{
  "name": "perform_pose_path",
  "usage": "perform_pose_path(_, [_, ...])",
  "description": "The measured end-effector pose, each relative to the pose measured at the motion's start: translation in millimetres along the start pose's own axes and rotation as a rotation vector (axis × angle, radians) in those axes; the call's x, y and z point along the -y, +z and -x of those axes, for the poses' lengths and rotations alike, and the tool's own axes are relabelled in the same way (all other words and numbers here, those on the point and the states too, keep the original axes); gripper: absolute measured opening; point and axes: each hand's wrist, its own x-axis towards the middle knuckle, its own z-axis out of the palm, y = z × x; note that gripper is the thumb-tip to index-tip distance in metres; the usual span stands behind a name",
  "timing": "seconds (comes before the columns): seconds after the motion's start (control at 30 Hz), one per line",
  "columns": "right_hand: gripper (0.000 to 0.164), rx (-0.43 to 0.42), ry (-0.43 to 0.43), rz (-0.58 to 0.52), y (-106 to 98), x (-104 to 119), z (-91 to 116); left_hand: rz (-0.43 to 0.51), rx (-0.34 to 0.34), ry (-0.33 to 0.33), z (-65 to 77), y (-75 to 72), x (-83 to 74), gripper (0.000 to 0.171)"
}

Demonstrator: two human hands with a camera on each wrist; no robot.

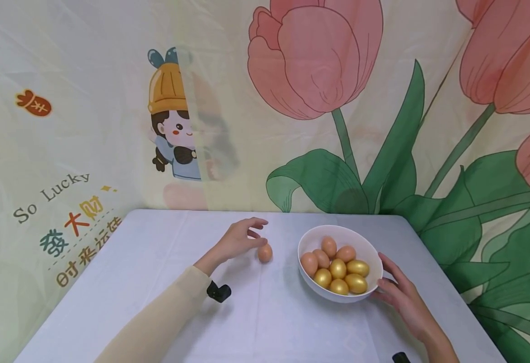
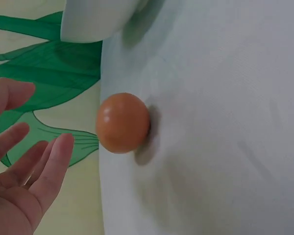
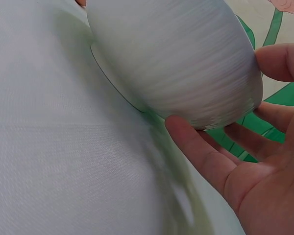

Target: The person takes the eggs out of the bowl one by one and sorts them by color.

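Observation:
A lone brown egg [image 1: 265,253] stands on the table, to the left of the white bowl [image 1: 304,280]. Just behind it, my left hand [image 1: 239,239] hovers with fingers spread and nothing held. The left wrist view shows a gap between these fingers [image 2: 51,166] and the egg [image 2: 122,122]. My right hand [image 1: 403,297] holds the bowl at its right side, fingers and thumb curved around the outer wall [image 3: 186,63]. Inside lie several brown eggs [image 1: 329,247] and several shiny gold eggs [image 1: 338,268].
A white cloth covers the table [image 1: 274,322]. Behind its far edge hangs a curtain [image 1: 228,166] printed with tulips and a cartoon figure. A black wrist device [image 1: 219,292] sits below my left sleeve [image 1: 165,312]; another black piece [image 1: 400,357] shows near my right wrist.

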Motion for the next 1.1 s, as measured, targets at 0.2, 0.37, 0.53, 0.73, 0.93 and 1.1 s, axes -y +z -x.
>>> perform_pose_path(0.2, [0.066,-0.004,0.008,0.002,1,1,0,0.018,0.024,0.051,-4.4,0.7,-24.2,0.054])
perform_pose_path(0.37, [0.066,-0.010,0.017,0.009,1,1,0,0.043,0.053,0.106,-10.0,7.6,-41.3,0.058])
perform_pose_path(0.53, [0.067,-0.012,0.023,0.013,1,1,0,0.060,0.086,0.130,-15.8,18.0,-55.7,0.061])
perform_pose_path(0.73, [0.066,-0.012,0.020,0.015,0,0,0,0.094,0.107,0.164,-22.5,36.1,-72.7,0.060])
perform_pose_path(0.93, [0.066,-0.009,0.014,0.015,1,-1,0,0.164,0.146,0.146,-26.0,58.7,-84.4,0.057])
perform_pose_path(1.1, [0.066,-0.009,0.007,0.007,1,-1,0,0.161,0.190,0.174,-32.2,74.3,-92.7,0.058])
